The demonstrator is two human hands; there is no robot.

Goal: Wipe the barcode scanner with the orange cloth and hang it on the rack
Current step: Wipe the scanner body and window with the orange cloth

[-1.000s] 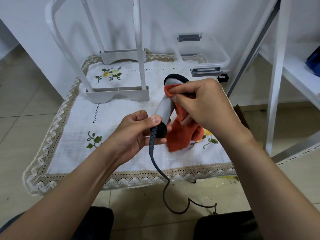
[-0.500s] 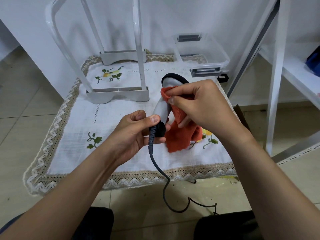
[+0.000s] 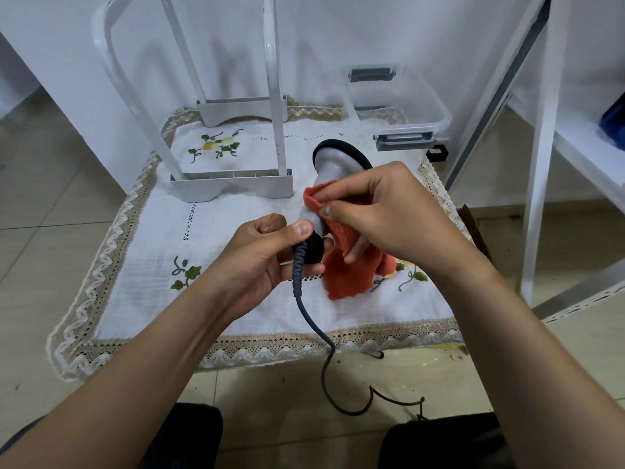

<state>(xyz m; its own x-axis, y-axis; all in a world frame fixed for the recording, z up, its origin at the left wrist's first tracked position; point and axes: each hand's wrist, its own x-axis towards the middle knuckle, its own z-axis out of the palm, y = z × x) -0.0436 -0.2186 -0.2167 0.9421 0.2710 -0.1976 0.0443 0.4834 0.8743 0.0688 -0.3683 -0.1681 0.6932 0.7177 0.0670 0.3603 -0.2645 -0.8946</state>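
Observation:
A grey barcode scanner (image 3: 329,165) with a black rim is held above the low table, head pointing away from me. My left hand (image 3: 267,262) grips its black base where the dark cable (image 3: 313,319) leaves it. My right hand (image 3: 382,214) pinches the orange cloth (image 3: 348,275) around the scanner's handle; the cloth's loose end hangs down to the tablecloth. The white rack (image 3: 233,184) stands at the back left of the table, apart from both hands.
A white embroidered tablecloth (image 3: 142,265) with a lace border covers the table. A clear plastic box (image 3: 395,106) sits at the back right. White shelf posts (image 3: 544,164) rise on the right. The cable trails onto the tiled floor by my knees.
My right hand has slid the cloth down the scanner's handle toward my left hand, uncovering more of the grey head. My left hand has kept its grip.

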